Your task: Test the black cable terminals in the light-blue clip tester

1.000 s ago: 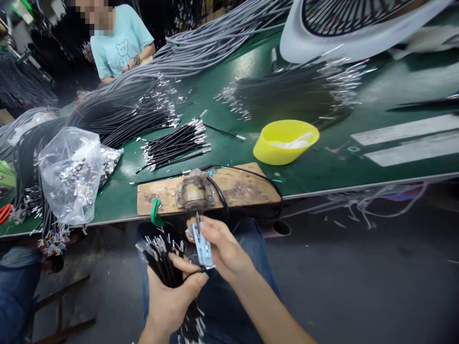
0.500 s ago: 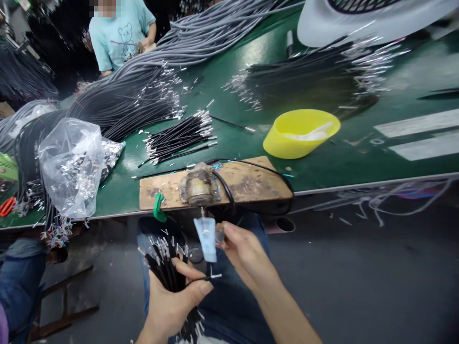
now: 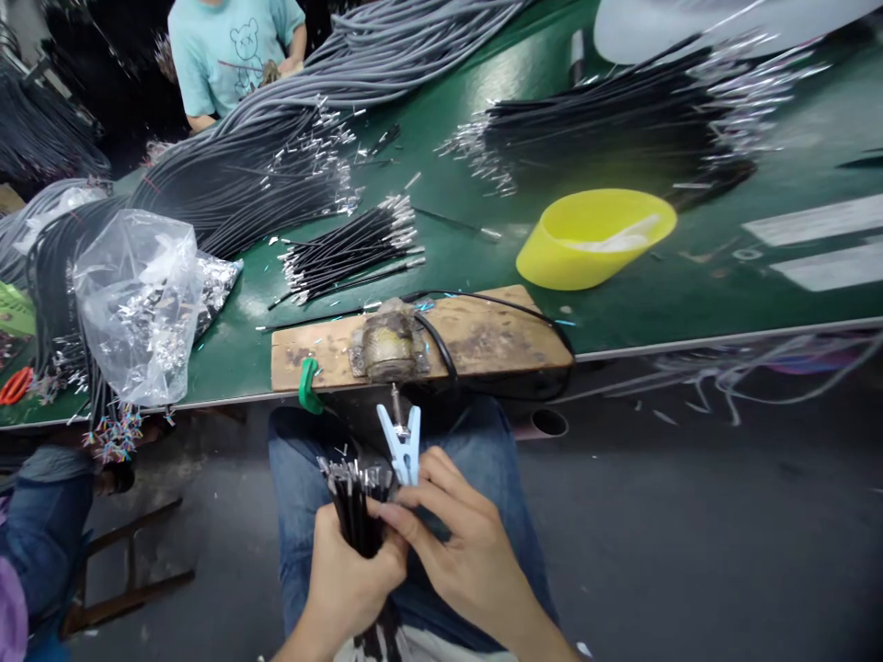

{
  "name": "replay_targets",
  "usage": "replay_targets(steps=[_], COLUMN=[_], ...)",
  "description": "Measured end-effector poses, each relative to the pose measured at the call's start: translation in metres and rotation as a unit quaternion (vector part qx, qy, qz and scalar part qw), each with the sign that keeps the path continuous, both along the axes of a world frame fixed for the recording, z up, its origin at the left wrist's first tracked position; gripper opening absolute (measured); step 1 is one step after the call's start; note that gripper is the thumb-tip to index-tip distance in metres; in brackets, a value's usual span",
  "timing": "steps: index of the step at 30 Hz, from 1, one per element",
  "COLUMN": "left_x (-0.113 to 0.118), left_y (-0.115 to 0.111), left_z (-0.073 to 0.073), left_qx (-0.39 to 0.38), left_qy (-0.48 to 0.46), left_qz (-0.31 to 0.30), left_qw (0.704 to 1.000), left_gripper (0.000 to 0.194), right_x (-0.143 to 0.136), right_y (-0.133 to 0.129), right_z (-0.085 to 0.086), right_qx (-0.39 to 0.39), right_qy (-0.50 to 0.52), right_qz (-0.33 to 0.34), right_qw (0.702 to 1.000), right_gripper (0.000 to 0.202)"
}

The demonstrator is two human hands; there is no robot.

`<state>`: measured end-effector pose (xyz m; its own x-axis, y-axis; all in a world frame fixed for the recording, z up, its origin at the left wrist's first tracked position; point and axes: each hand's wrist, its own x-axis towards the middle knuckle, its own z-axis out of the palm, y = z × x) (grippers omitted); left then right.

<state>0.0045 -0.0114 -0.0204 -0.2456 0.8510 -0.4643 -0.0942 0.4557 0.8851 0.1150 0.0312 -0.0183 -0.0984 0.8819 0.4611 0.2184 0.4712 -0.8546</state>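
Observation:
My left hand (image 3: 355,565) is wrapped around a bundle of short black cables (image 3: 355,506), held upright over my lap with the stripped silvery ends pointing up. My right hand (image 3: 459,542) is beside it, its thumb and fingertips drawn together against the bundle's right side; what lies between them is hidden. Just above those fingers, a light blue clothespin (image 3: 404,446) hangs on the metal shaft (image 3: 395,400) of a small round motor (image 3: 387,342). The motor is fixed to a wooden board (image 3: 483,336) at the table edge.
A green clamp (image 3: 308,386) grips the board's left part. Behind lie a pile of black cables (image 3: 351,248), a yellow cut cup (image 3: 586,267) and another cable bundle (image 3: 607,119). At left are a clear plastic bag (image 3: 138,313) and orange-handled scissors (image 3: 15,386). Someone in a light blue shirt (image 3: 231,55) is across the table.
My right hand has moved left and down from beside the clothespin to the bundle. The bundle is more upright, and the single cable sticking out rightward no longer shows. The clothespin has turned, showing its two legs.

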Motion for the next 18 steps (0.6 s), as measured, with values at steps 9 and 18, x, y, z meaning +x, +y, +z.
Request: replay_targets(steps=[9,18], left_x=[0.003,0.003], left_y=[0.001,0.004], left_z=[-0.001,0.002], left_qx=[-0.004,-0.011], left_qy=[-0.112,-0.125], left_qz=[0.001,0.004], left_qw=[0.994,0.992], left_gripper=[0.044,0.043], right_x=[-0.005,0.007], right_y=[-0.003,0.001], right_z=[-0.016,-0.022], right_qx=[-0.08,-0.186], right_qy=[0.126,0.168], right_qz=[0.015,0.097], right_qw=[0.989,0.963], right_gripper=[0.017,0.025])
